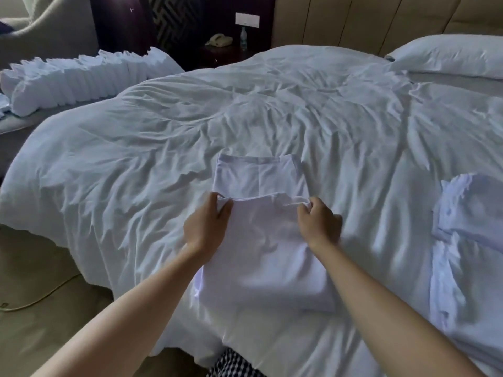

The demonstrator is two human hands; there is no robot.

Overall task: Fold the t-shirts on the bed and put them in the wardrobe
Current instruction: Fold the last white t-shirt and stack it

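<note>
Both hands, left hand (208,227) and right hand (318,223), are pinching the white t-shirt's (261,257) folded edge on the bed (163,126).

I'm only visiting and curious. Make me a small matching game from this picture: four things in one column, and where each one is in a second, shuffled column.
Things
1. t-shirt
2. pillow
3. phone
4. folded cloths

Places
A. on the dark nightstand beyond the bed
B. at the head of the bed, far right
C. mid-bed, gripped by the left hand and right hand
D. in a long row at far left

Pairs: 1-C, 2-B, 3-A, 4-D
</note>
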